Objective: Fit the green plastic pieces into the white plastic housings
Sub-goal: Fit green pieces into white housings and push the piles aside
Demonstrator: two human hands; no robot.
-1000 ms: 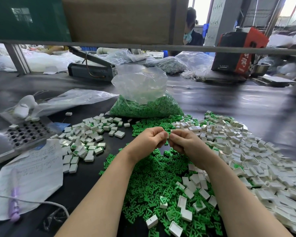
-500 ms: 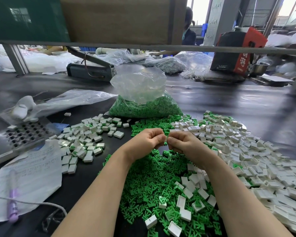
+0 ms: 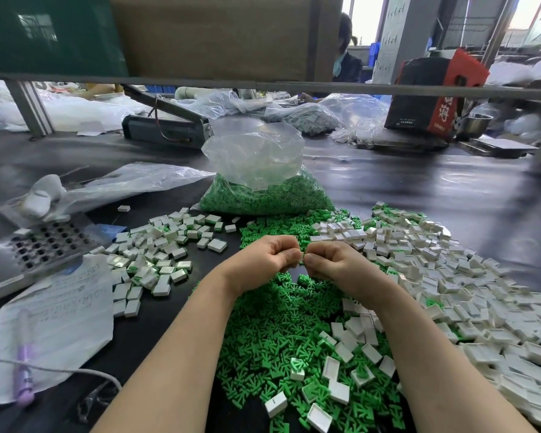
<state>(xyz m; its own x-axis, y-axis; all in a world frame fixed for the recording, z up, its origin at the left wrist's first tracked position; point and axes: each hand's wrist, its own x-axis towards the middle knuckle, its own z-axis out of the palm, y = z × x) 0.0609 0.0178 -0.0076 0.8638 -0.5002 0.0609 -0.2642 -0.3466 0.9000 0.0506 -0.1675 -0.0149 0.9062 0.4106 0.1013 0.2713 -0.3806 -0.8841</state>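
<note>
My left hand (image 3: 263,259) and my right hand (image 3: 334,264) meet fingertip to fingertip above the table, pinching one small white housing (image 3: 300,257) between them. Most of that housing is hidden by the fingers, and I cannot see a green piece in it. Under my forearms lies a spread of loose green plastic pieces (image 3: 272,332). A large heap of empty white housings (image 3: 450,276) covers the right side. A smaller pile of white housings (image 3: 156,248), some showing green, lies to the left.
A clear bag of green pieces (image 3: 263,189) stands behind my hands. At the left are a metal jig with holes (image 3: 41,248), a sheet of paper (image 3: 53,323) and a purple pen (image 3: 24,367). A person sits beyond the far rail (image 3: 345,54).
Both hands stay together at the same spot, with only small finger movements on the housing. The view has shifted slightly.
</note>
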